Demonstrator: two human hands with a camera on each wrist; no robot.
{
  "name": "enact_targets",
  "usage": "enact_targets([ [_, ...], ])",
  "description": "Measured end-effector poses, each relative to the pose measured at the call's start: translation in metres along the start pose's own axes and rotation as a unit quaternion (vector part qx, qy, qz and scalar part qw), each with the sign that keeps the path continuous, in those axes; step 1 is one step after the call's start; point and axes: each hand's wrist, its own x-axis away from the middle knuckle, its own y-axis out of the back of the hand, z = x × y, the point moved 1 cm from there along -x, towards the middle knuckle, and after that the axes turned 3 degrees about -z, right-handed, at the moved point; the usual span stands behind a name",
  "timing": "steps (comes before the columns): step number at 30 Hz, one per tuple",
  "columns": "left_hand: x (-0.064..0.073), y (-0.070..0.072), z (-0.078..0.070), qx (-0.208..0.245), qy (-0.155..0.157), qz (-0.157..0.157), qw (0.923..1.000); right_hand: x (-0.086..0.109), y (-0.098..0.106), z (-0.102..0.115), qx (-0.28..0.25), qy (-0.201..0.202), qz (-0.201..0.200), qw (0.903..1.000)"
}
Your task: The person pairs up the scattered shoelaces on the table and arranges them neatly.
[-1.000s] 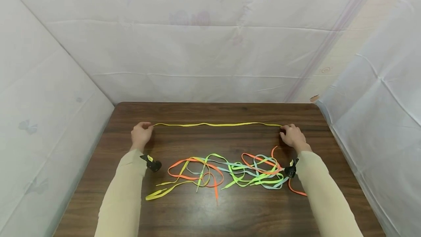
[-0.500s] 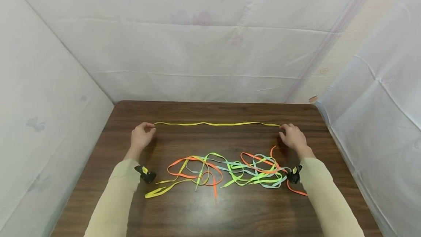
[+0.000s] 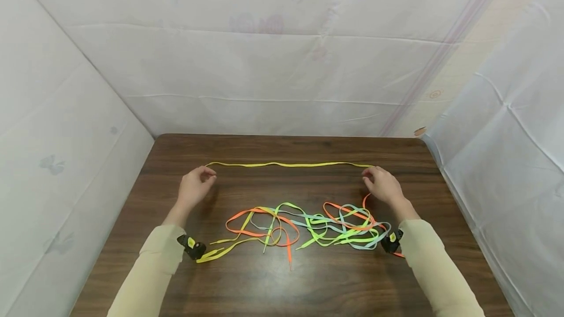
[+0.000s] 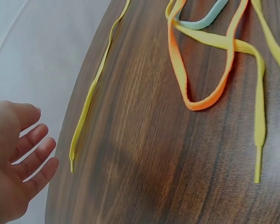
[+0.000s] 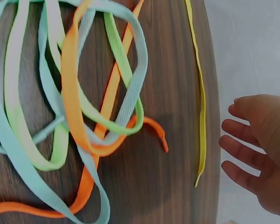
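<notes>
The left fingers (image 4: 39, 155) and right fingers (image 5: 242, 149) have drawn back and in toward each other; the yellow lace (image 4: 86, 109), whose ends met them a second ago, now lies just apart from both.

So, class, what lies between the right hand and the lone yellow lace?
Between right hand and lace, the right wrist view shows a bare strip of table.

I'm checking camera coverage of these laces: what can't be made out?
Head view: overlaps in the tangled laces hide which ends belong together.
Left wrist view: top edge cuts off the straight yellow lace, left edge the left hand.
Right wrist view: left edge cuts off an orange lace, right edge the right hand.
</notes>
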Motion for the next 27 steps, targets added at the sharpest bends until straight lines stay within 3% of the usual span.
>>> enact_targets([
  [5,0.006,-0.003,-0.005,-0.006,-0.013,0.014,0.9998,0.000,-0.003,0.014,-0.003,0.028,-0.005,0.9996],
  [16,0.024,-0.009,-0.019,-0.035,-0.049,0.056,0.9966,0.006,-0.015,0.046,-0.004,0.046,0.017,0.9988],
  [27,0.040,-0.018,-0.026,-0.049,-0.069,0.090,0.9923,0.010,-0.031,0.075,-0.030,0.073,0.005,0.9968],
])
